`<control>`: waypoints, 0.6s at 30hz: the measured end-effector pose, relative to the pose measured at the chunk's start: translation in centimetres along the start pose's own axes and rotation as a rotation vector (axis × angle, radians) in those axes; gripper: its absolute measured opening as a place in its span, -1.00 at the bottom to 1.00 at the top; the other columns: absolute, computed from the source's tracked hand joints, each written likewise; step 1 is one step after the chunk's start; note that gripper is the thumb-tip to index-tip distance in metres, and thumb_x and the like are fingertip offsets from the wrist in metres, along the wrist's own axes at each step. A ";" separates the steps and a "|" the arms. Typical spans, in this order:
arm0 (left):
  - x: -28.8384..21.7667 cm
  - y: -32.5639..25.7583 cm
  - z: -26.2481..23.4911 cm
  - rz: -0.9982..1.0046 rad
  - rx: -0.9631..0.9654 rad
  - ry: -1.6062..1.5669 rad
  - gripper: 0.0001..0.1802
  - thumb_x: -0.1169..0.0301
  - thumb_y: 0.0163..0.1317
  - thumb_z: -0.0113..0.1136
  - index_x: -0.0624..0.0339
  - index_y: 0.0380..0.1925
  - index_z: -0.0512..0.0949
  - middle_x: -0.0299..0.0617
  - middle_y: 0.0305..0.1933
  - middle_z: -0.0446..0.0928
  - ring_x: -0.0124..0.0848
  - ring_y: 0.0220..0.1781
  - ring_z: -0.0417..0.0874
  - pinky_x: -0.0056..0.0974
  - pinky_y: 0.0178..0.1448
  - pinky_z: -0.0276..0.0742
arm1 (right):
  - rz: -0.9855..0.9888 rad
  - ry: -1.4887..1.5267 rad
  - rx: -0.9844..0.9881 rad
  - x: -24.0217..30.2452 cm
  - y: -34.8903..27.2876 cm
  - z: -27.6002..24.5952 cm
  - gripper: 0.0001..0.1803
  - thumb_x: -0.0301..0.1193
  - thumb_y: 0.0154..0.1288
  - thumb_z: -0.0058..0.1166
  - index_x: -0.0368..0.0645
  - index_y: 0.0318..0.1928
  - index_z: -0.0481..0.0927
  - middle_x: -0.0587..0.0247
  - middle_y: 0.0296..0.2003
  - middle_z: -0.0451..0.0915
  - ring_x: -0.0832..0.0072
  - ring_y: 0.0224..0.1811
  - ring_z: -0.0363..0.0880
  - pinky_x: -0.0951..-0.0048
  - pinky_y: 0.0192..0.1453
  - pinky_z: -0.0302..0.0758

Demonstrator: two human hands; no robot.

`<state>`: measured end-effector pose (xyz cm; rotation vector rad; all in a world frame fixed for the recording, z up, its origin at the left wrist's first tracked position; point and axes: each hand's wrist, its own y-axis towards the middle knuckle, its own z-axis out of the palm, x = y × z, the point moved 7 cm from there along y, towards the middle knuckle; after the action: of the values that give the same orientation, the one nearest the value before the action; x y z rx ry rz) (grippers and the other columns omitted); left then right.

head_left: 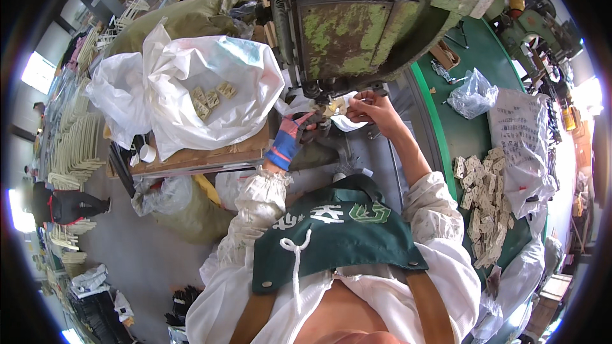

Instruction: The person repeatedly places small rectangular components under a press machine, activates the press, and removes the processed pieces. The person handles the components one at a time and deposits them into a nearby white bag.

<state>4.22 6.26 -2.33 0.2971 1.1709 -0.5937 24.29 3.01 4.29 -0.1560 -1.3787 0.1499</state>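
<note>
Both hands are held up under the head of a worn green press (344, 35). A glove with a blue and red cuff covers my left hand (298, 132); its fingers are closed beside the tooling, and what they grip is too small and dark to make out. Bare and bent at the fingers, my right hand (376, 112) pinches just right of the tool; anything in the pinch is hidden. Between the hands, at the tool, is a small yellowish piece (334, 107). Its outline is unclear, and I cannot tell whether either hand touches it.
On the left, an open white sack (185, 118) holds several small pale plates with holes (205, 102). A green table (456, 134) at right carries a heap of similar plates (484, 207), a clear plastic bag (473, 94) and a woven sack (519, 137). A person (70, 206) stands far left.
</note>
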 end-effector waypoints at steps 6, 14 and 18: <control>-6.0 -4.5 -4.9 0.255 -0.404 0.178 -0.70 0.28 0.31 0.00 0.29 -0.20 0.58 -0.44 -0.60 0.38 -0.69 -0.63 0.29 -0.54 -0.61 0.08 | -0.125 -0.154 -0.367 -4.3 -0.5 -8.3 -0.81 -0.45 0.14 0.20 -0.34 -0.31 0.58 0.17 -0.47 0.63 0.48 -0.47 0.61 0.55 -0.34 0.56; -5.9 -6.8 -4.7 0.191 -0.508 -0.143 -0.64 0.20 0.30 0.07 0.31 -0.14 0.55 -0.44 -0.55 0.37 -0.69 -0.65 0.23 -0.57 -0.62 0.01 | -0.377 -1.491 -0.054 -11.4 10.3 -2.0 -0.90 -0.50 -0.11 0.09 -0.25 -0.55 0.63 -0.11 -0.53 0.57 0.05 -0.44 0.61 0.20 -0.33 0.53; -2.8 -7.1 -2.6 0.044 -0.485 -0.198 -0.61 0.12 0.28 0.09 0.26 -0.16 0.53 -0.44 -0.56 0.31 -0.68 -0.72 0.12 -0.53 -0.67 -0.07 | -0.361 -1.642 0.007 -11.9 11.2 0.4 -0.90 -0.53 -0.06 0.08 -0.25 -0.49 0.64 -0.09 -0.39 0.61 0.08 -0.31 0.63 0.15 -0.27 0.53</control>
<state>-2.68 2.62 -0.17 -0.1471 1.0754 -0.2787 21.49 11.69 -9.34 0.3217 -3.0025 -0.0670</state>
